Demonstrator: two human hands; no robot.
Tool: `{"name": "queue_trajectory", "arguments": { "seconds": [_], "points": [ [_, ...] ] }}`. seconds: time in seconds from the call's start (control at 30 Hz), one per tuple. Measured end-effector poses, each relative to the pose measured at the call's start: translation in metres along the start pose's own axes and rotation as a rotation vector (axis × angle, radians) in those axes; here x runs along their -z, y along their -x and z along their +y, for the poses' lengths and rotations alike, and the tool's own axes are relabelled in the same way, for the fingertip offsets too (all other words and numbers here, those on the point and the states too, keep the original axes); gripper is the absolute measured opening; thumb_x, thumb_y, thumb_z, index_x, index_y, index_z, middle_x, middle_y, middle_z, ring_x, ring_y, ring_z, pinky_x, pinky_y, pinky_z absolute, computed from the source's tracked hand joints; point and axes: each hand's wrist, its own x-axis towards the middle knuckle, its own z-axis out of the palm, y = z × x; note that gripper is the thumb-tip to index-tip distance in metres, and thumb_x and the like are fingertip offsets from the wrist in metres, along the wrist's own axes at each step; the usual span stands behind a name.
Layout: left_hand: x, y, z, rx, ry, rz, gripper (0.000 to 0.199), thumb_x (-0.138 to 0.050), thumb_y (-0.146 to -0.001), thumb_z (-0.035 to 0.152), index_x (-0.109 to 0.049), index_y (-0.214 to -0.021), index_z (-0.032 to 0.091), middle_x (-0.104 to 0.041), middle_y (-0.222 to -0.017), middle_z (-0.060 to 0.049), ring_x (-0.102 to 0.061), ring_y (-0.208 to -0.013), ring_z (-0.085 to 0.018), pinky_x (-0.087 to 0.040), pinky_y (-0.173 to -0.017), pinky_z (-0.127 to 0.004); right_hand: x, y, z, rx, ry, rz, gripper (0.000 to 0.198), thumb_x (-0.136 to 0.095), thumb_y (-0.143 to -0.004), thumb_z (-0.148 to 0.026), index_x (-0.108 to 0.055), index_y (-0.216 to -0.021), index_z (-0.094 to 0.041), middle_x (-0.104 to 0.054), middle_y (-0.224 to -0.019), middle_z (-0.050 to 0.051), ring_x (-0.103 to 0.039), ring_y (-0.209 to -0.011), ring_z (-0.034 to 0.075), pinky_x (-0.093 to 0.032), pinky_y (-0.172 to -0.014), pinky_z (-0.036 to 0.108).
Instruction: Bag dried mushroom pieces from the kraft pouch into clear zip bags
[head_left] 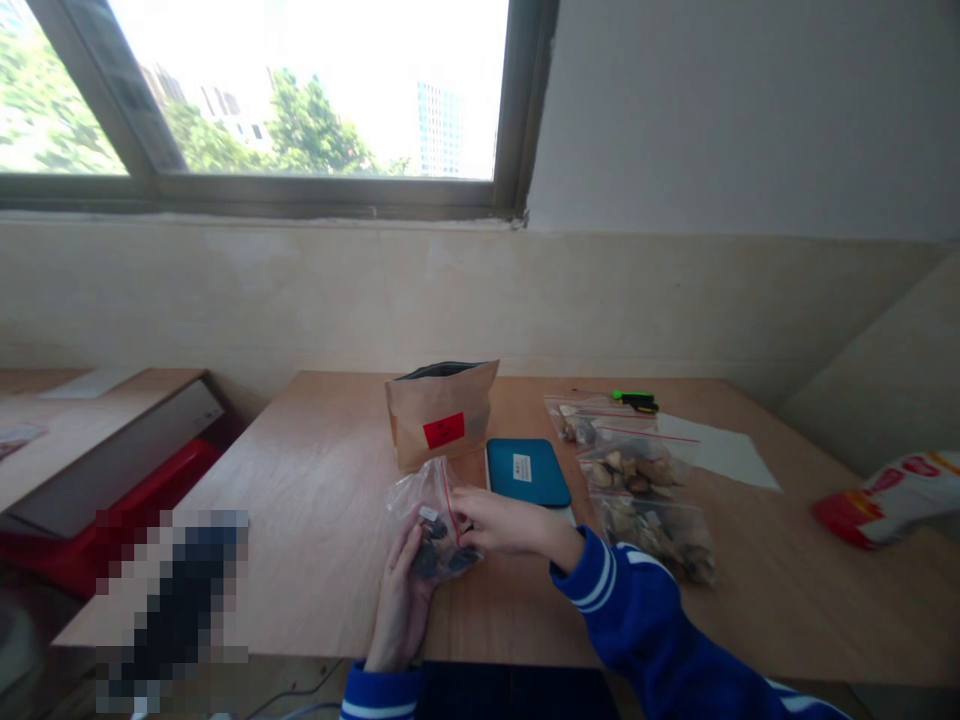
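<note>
Left hand: the left hand (pixel 401 600) lies palm-down on the wooden table (pixel 315 500), its fingers stretched forward under and against the near side of a small clear zip bag (pixel 433 525); it supports the bag from below and the left, with the fingers fairly straight rather than curled.
Right hand: the right hand (pixel 499 522) comes in from the right in a blue sleeve with white stripes (pixel 622 590); its fingertips press together on the bag's right edge near the red zip strip, pinching the plastic.
Small clear zip bag: it sits between the two hands, near the front middle of the table, tilted up slightly, with dark lumpy contents in its lower half; what the pieces are is too small to tell.
Brown paper pouch: the brown paper pouch (pixel 441 412) stands upright just behind the bag, its top open, with a red label on its front.
Teal case: a flat teal case (pixel 527 471) with a small white sticker lies just right of the pouch, touching or nearly touching the right hand's back.
Filled bags: three clear zip bags (pixel 637 468) holding pale brown pieces lie in a row to the right, one behind the other.
Scissors: green-handled scissors (pixel 634 399) lie at the far edge, beside a white sheet of paper (pixel 716 450).
Red and white packet: a red and white packet (pixel 889 495) lies at the far right.
</note>
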Motion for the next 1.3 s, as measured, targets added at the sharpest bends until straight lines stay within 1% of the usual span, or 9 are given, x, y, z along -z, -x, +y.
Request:
{"name": "queue_trajectory", "arguments": {
  "seconds": [0.1, 0.27, 0.5, 0.6, 0.7, 0.8, 0.87, 1.03, 1.3],
  "points": [
    [0.001, 0.0, 0.0, 0.013, 0.048, 0.012, 0.035, -0.065, -0.081, 0.024, -0.061, -0.115, 0.021, -0.068, -0.115, -0.007, -0.067, -0.098, -0.021, -0.055, -0.086, -0.04, 0.005, 0.001, -0.005, -0.028, 0.035, 0.033, 0.016, -0.058, -0.08, -0.004, -0.067, -0.089, -0.014, -0.066, -0.093, 0.007, -0.062, -0.089, 0.017, -0.048, -0.083, 0.028],
    [0.002, -0.001, 0.001, 0.016, 0.101, 0.009, 0.03, -0.064, -0.082, 0.023, -0.062, -0.112, 0.021, -0.07, -0.109, -0.005, -0.067, -0.095, -0.02, -0.054, -0.089, -0.043, 0.013, 0.002, -0.009, -0.026, -0.079, 0.1, 0.021, -0.057, -0.081, -0.001, -0.07, -0.089, -0.016, -0.069, -0.09, 0.004, -0.065, -0.081, 0.014, -0.05, -0.075, 0.022],
    [-0.004, 0.001, 0.004, 0.024, 0.093, -0.024, 0.03, -0.062, -0.083, 0.024, -0.064, -0.112, 0.019, -0.071, -0.109, -0.007, -0.066, -0.103, -0.024, -0.053, -0.091, -0.042, 0.024, 0.006, -0.013, -0.081, -0.09, 0.162, 0.014, -0.063, -0.084, -0.014, -0.07, -0.096, -0.015, -0.07, -0.088, 0.005, -0.064, -0.076, 0.013, -0.05, -0.071, 0.023],
    [-0.004, 0.001, 0.005, 0.017, 0.102, 0.028, 0.033, -0.06, -0.085, 0.022, -0.062, -0.118, 0.021, -0.07, -0.113, -0.008, -0.066, -0.102, -0.022, -0.054, -0.09, -0.04, 0.047, 0.003, -0.008, -0.066, -0.181, 0.299, 0.014, -0.064, -0.083, -0.018, -0.07, -0.096, -0.016, -0.072, -0.092, 0.005, -0.067, -0.081, 0.014, -0.052, -0.075, 0.026],
    [-0.003, 0.002, 0.005, 0.023, 0.103, 0.054, 0.037, -0.058, -0.085, 0.02, -0.059, -0.123, 0.021, -0.068, -0.116, -0.009, -0.067, -0.101, -0.022, -0.054, -0.09, -0.04, 0.083, -0.006, -0.005, 0.035, -0.243, 0.507, 0.017, -0.065, -0.083, -0.023, -0.069, -0.098, -0.016, -0.072, -0.099, 0.006, -0.067, -0.091, 0.017, -0.053, -0.081, 0.03],
    [-0.003, 0.002, 0.006, 0.037, 0.113, 0.064, 0.038, -0.058, -0.086, 0.02, -0.058, -0.124, 0.02, -0.069, -0.113, -0.009, -0.067, -0.099, -0.022, -0.054, -0.09, -0.041, 0.118, -0.021, -0.011, 0.12, -0.127, 0.737, 0.017, -0.062, -0.084, -0.023, -0.067, -0.1, -0.017, -0.072, -0.099, 0.005, -0.066, -0.09, 0.017, -0.053, -0.082, 0.031],
    [-0.002, 0.001, 0.006, 0.045, 0.121, 0.067, 0.038, -0.057, -0.086, 0.019, -0.058, -0.124, 0.02, -0.07, -0.112, -0.009, -0.067, -0.1, -0.022, -0.054, -0.091, -0.041, 0.133, -0.033, -0.015, 0.142, 0.028, 0.829, 0.015, -0.06, -0.085, -0.02, -0.067, -0.098, -0.018, -0.072, -0.097, 0.004, -0.066, -0.086, 0.016, -0.052, -0.081, 0.031],
    [-0.002, 0.001, 0.006, 0.05, 0.129, 0.079, 0.036, -0.054, -0.088, 0.016, -0.057, -0.124, 0.02, -0.07, -0.111, -0.009, -0.067, -0.1, -0.022, -0.052, -0.094, -0.043, 0.141, -0.054, -0.007, 0.204, 0.291, 0.765, 0.015, -0.053, -0.087, -0.014, -0.068, -0.091, -0.018, -0.071, -0.092, 0.004, -0.063, -0.089, 0.018, -0.049, -0.084, 0.032],
    [-0.003, 0.002, 0.007, 0.053, 0.125, 0.079, 0.034, -0.054, -0.088, 0.015, -0.058, -0.122, 0.02, -0.07, -0.11, -0.009, -0.068, -0.098, -0.022, -0.054, -0.091, -0.043, 0.146, -0.061, -0.001, 0.269, 0.378, 0.76, 0.02, -0.046, -0.091, -0.011, -0.065, -0.093, -0.018, -0.07, -0.094, 0.004, -0.059, -0.093, 0.018, -0.046, -0.087, 0.032]
  ]
}}
